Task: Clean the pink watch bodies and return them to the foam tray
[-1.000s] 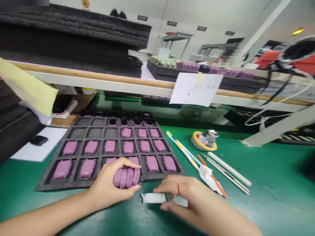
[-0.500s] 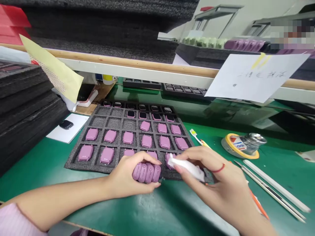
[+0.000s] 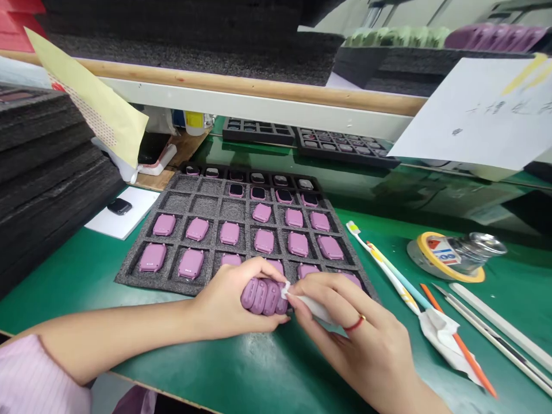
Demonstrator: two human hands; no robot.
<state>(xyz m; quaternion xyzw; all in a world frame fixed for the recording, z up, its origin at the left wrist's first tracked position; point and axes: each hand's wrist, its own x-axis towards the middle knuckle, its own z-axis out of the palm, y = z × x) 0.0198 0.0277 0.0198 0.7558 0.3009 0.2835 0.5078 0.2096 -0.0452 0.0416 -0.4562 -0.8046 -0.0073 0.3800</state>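
Currently, a row of four pink watch cases is held on edge in the left hand, whose fingers are curled closely around them, just over the lower edge of a grey foam tray. A small white cloth is pinched between the thumb and fingers of the right hand, which is nearly closed, and the cloth is touching the end of the row. Other pink cases are laid in the tray compartments. Beside the tray, on the green mat, a toothbrush, an orange stick and a roll of yellow tape are placed. A small black watch is lying on white paper at the left.
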